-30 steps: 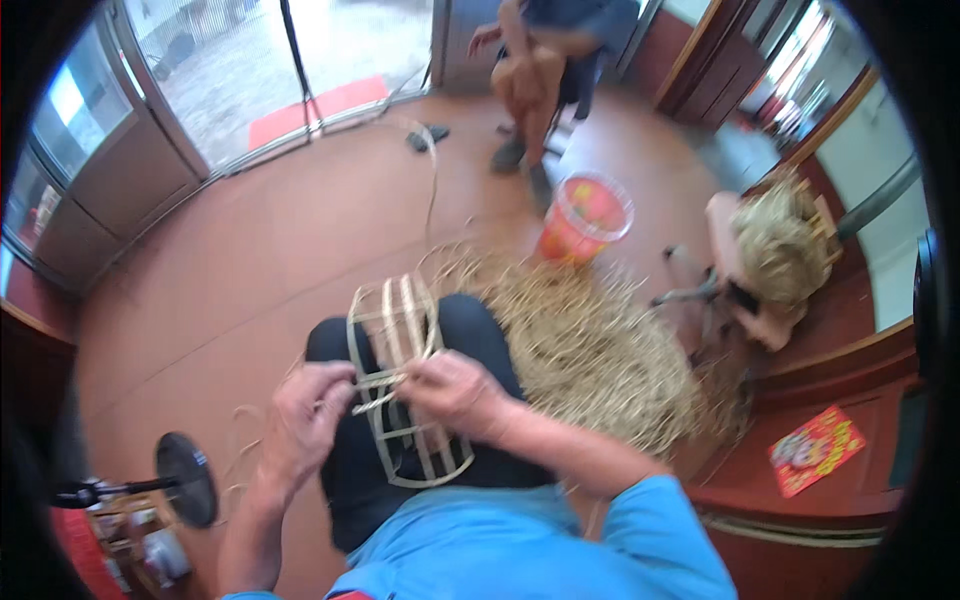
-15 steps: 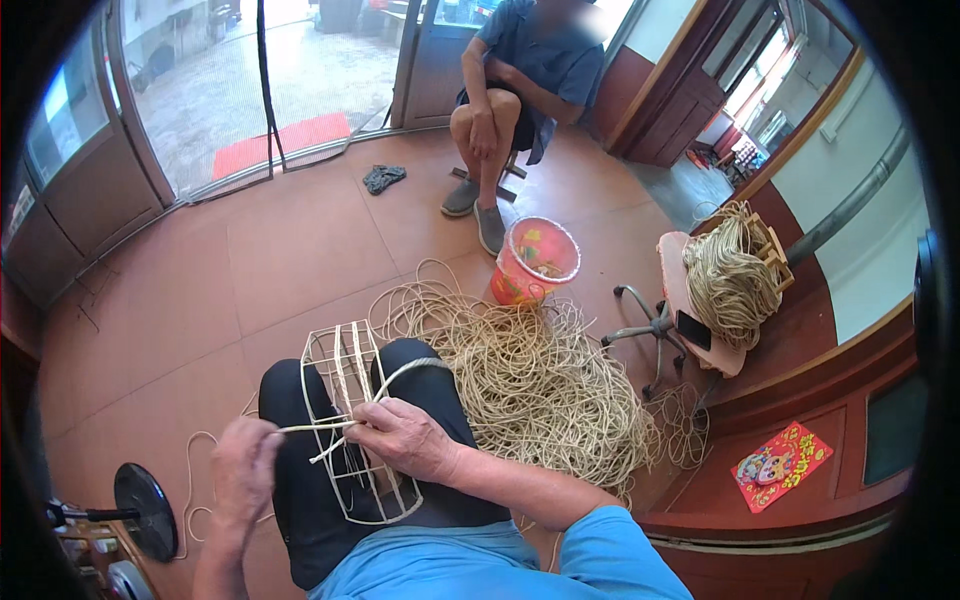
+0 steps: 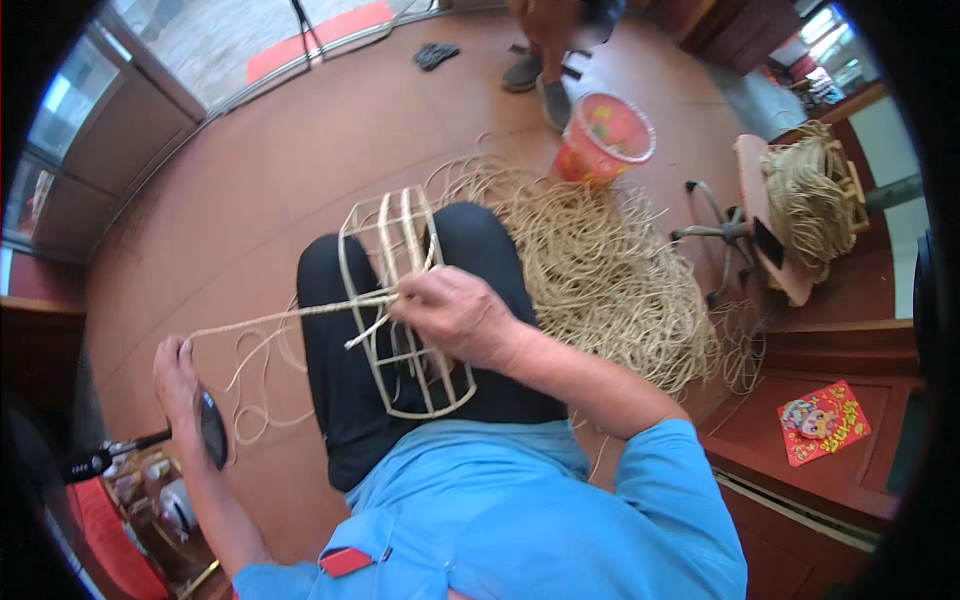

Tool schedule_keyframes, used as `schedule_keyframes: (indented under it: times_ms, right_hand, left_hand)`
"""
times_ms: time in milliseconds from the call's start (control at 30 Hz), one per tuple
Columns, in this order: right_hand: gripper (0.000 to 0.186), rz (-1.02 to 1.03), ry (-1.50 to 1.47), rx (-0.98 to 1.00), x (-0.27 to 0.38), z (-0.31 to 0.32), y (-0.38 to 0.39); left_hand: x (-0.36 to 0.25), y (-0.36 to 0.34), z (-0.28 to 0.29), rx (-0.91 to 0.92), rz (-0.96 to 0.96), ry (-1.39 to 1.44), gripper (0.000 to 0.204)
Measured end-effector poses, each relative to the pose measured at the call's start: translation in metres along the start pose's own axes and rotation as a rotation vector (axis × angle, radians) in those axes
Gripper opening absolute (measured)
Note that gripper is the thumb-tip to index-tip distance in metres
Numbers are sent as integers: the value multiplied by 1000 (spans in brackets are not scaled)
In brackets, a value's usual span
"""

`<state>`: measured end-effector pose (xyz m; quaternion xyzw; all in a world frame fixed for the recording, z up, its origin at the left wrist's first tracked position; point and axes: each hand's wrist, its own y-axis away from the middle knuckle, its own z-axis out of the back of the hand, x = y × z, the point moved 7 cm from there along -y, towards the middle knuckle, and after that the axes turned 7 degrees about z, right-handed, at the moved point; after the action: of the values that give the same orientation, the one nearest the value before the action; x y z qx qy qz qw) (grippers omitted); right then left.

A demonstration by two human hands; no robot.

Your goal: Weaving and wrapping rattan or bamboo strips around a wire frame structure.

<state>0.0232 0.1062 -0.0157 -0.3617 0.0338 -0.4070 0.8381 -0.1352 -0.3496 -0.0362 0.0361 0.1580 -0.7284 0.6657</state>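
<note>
Across my thighs lies a pale, open cage-like frame point(image 3: 388, 398) of thin bars, with slats running lengthwise along it. A tan cord point(image 3: 262, 319) stretches taut from the frame out to the left. My left hand point(image 3: 178, 382), well left of my knees, pinches that cord between closed fingers. My right hand point(image 3: 455, 312) is closed on the cord where it meets the frame's bars. A short loose cord end sticks out just below the right fingers. Exactly how the cord passes round the bars is hidden by the right hand.
A big heap of loose tan cord point(image 3: 610, 270) covers the floor right of my knees. Behind it stand a red patterned bucket point(image 3: 605, 140) and a seated person's legs point(image 3: 545, 60). A swivel chair point(image 3: 770, 220) holds more cord and a phone. Beside my left arm is a black round object point(image 3: 213, 430).
My left hand has swung outward to the left, drawing the cord out longer and tauter. The right hand stays at the frame. My view has tilted lower.
</note>
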Motion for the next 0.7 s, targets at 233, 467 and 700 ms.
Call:
schedule_keyframes:
  times_ms: [233,467,700]
  right_hand:
    - [24,-10,-63,-5,5,-5,0]
    - [29,-21,59,32,5,-2,7]
    - [30,13,2,23,10,-1,-6]
  left_hand:
    - [33,-18,-18,134,118,-577,15]
    - [-267,38,2,161,-374,454,28]
    - [-306,71,-13,127,-588,445,11]
